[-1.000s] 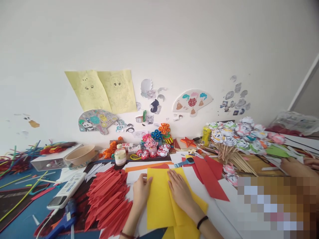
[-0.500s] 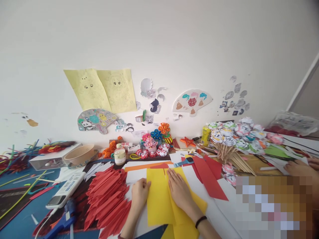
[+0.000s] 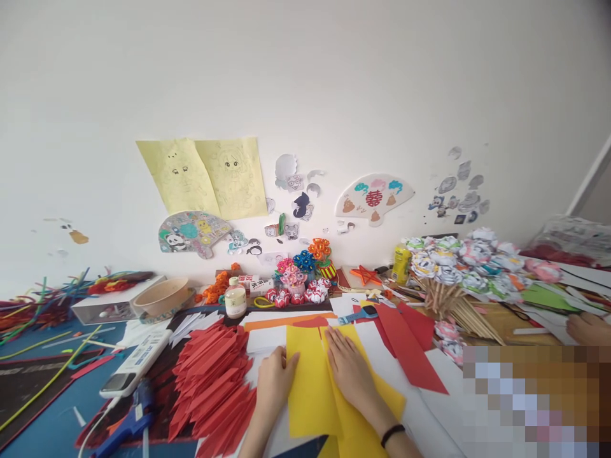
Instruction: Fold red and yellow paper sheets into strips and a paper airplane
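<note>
A yellow sheet of paper (image 3: 311,388) lies in front of me, with a lengthwise edge or fold down its middle. My left hand (image 3: 275,380) is at its left edge, fingers curled and thumb over the border, pinching it. Flat on the right part, with fingers stretched out and together, rests my right hand (image 3: 349,369). More yellow paper shows beneath that forearm, which wears a dark band. Left of my left hand, folded red paper strips (image 3: 210,381) are heaped in rows. Wide red paper pieces (image 3: 408,346) lie to the right, near a blue watch (image 3: 365,312).
Paper flowers on sticks (image 3: 443,261) stand back right. Behind the sheet are a small bottle (image 3: 235,299) and little craft flowers (image 3: 305,261). A blue glue gun (image 3: 126,426), a white power strip (image 3: 136,366) and a bowl (image 3: 160,299) are left. Another person's hand (image 3: 589,331) shows far right.
The whole scene has shifted slightly right as my head turned. My left thumb reaches a bit further over the yellow sheet's edge. My right hand stays flat on the paper.
</note>
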### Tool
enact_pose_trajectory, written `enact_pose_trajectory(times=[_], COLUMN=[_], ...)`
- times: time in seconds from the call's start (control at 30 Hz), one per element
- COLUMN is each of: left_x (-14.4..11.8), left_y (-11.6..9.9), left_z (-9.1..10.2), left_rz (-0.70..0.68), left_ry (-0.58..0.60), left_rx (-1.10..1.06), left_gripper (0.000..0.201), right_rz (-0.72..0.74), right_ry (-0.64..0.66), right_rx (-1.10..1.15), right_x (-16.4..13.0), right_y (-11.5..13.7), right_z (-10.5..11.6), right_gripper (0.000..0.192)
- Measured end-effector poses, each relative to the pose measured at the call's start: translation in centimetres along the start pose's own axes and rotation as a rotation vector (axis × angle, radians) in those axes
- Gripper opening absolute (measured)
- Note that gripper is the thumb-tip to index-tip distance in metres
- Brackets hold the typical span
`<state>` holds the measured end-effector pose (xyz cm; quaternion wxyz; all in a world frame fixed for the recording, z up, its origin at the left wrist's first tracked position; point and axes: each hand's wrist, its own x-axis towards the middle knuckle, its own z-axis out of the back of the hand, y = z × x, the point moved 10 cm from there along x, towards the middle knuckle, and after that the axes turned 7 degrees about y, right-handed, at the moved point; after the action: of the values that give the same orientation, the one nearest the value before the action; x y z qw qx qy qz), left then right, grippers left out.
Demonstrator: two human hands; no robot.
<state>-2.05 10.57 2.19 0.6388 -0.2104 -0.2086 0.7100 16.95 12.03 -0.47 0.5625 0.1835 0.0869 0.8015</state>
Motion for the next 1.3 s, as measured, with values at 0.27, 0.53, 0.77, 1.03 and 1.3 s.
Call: enact_pose_trajectory(times=[0.27, 0.53, 0.77, 1.03, 1.3], left_x=[-0.4, -0.7, -1.1, -1.2, -1.2], left_y=[0.7, 1.4, 0.7, 0.8, 0.7], left_z=[0.0, 0.4, 0.4, 0.1, 0.0], left_rz=[0.003, 0.034, 0.002, -0.001, -0.018], left_ry=[-0.010, -0.028, -0.030, -0.019, -0.033], left_rx=[0.018, 0.056, 0.026, 0.034, 0.031], left_gripper=[0.017, 0.017, 0.021, 0.018, 0.017], right_rz=[-0.001, -0.011, 0.002, 0.003, 0.004], right_ry=[0.016, 0.035, 0.022, 0.009, -0.001], right_rx=[-0.029, -0.037, -0.054, -0.056, -0.038], right_x=[0.0, 0.1, -0.1, -0.1, -0.1], right_y=[-0.1, 0.0, 0.1, 0.2, 0.2], right_z=[-0.3, -0.3, -0.2, 0.1, 0.2], right_gripper=[0.053, 0.053, 0.052, 0.051, 0.051])
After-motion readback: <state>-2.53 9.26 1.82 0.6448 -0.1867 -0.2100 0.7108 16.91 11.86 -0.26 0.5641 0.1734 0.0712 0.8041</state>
